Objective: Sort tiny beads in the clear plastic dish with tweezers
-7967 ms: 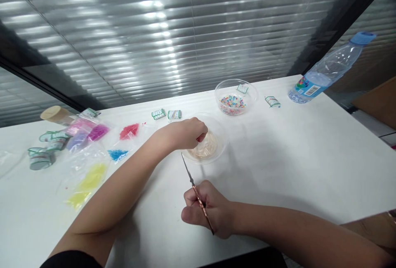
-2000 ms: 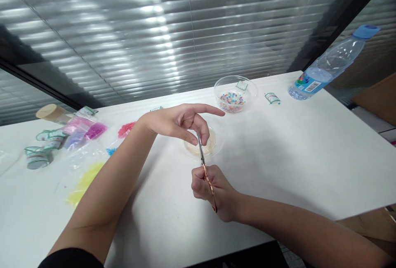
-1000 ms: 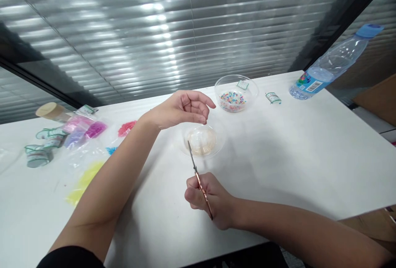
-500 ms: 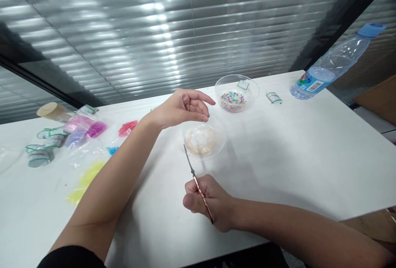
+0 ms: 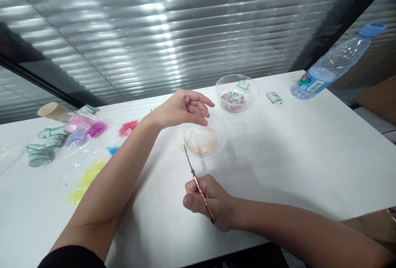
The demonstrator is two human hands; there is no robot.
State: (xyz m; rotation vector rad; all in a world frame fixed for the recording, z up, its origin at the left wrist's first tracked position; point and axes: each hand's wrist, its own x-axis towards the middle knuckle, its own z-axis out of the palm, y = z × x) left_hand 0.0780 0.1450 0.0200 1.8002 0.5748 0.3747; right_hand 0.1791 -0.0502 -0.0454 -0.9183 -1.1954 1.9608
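My right hand [image 5: 208, 202] is closed round the copper-coloured handles of a pair of scissors [image 5: 192, 171]. Their grey blades are together and point up and away, near the front left rim of a clear bowl. That clear bowl [image 5: 223, 146] holds a layer of something pale beige on its bottom. Above its back left side hovers my left hand [image 5: 187, 109], thumb and fingers apart with nothing visible between them. Behind it, a second clear bowl [image 5: 221, 102] contains many small multicoloured beads and a torn packet piece [image 5: 243, 84].
A tilted-looking water bottle [image 5: 321, 74] stands at the right back, near another packet scrap [image 5: 273, 97]. To the left lie bags of pink [image 5: 97, 129], red [image 5: 127, 128] and yellow beads [image 5: 86, 182], rolled packets [image 5: 38, 155] and a wooden-lidded jar [image 5: 54, 111]. Blinds hang behind the white table [image 5: 309, 148].
My left thumb has dropped slightly, widening the gap to the fingers. The right hand and scissors have hardly moved.
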